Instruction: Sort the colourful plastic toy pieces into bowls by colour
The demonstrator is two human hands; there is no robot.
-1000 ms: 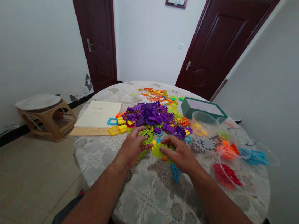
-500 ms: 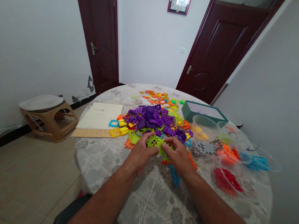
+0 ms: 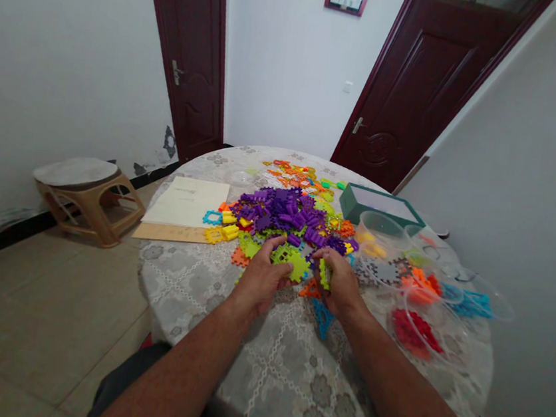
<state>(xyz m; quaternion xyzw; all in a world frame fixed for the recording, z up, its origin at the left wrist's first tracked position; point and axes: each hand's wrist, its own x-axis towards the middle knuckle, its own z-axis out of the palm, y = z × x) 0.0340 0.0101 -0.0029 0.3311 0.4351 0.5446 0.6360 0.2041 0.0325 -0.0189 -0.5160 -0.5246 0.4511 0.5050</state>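
Note:
Between thumb and fingers, my left hand [image 3: 264, 275] grips lime-green toothed building pieces [image 3: 294, 262], one of them a disc. A short gap to the right, my right hand [image 3: 338, 279] is closed on another lime-green piece [image 3: 324, 274], seen nearly edge-on. Just beyond both hands lies a heap of purple toothed pieces [image 3: 282, 212]. A blue triangular frame piece [image 3: 322, 319] rests on the cloth below my right hand, with an orange piece [image 3: 308, 288] near it. Yellow pieces [image 3: 230, 232] lie left of the heap.
A patterned cloth [image 3: 260, 367] covers the round table. Paper sheets [image 3: 186, 201] lie at the left. Orange pieces [image 3: 289, 173] are spread at the back, near a green box [image 3: 382, 207]. Clear tubs on the right hold red pieces [image 3: 417, 331] and blue pieces [image 3: 468, 302]. A stool [image 3: 91, 200] stands left.
My hands were together at the lime-green pieces and have moved apart. My right hand has shifted slightly right with one lime-green piece, while the left keeps the others. The view has tilted a little downward.

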